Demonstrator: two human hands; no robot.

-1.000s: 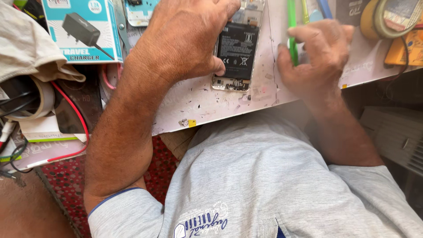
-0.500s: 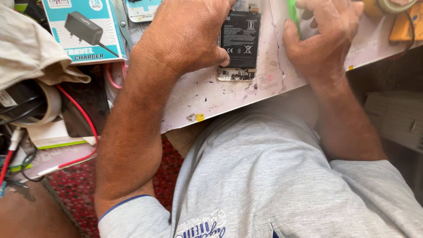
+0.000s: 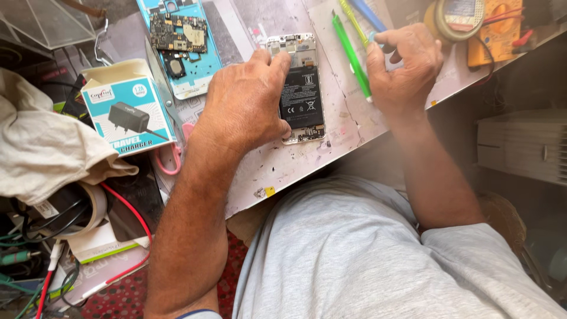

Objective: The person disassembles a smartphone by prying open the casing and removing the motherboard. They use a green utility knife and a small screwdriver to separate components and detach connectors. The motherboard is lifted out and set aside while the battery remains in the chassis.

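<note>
A stained white work mat (image 3: 307, 162) covers the counter and carries nearly everything. At about nine o'clock from it lies a crumpled beige cloth (image 3: 47, 147), with a white-and-teal cardboard charger box (image 3: 127, 109) just beside it. At eleven o'clock a light blue phone back shell (image 3: 186, 44) holds a dark circuit board, and silver scissors with pink handles (image 3: 162, 112) lie between box and shell. At one o'clock sit a roll of tan tape (image 3: 458, 18) and an orange multimeter (image 3: 499, 29).

The opened white-framed smartphone with its black battery exposed (image 3: 301, 94) lies flat at the mat's centre. The left hand (image 3: 248, 103) presses down on its left side, fingers spread over the frame and hiding that edge, thumb touching near the battery's lower corner. The right hand (image 3: 404, 68) rests at three o'clock from the phone, apart from it, fingers pinched around a blue-handled tool (image 3: 367, 15). A green plastic pry stick (image 3: 351, 56) lies between phone and right hand.
</note>
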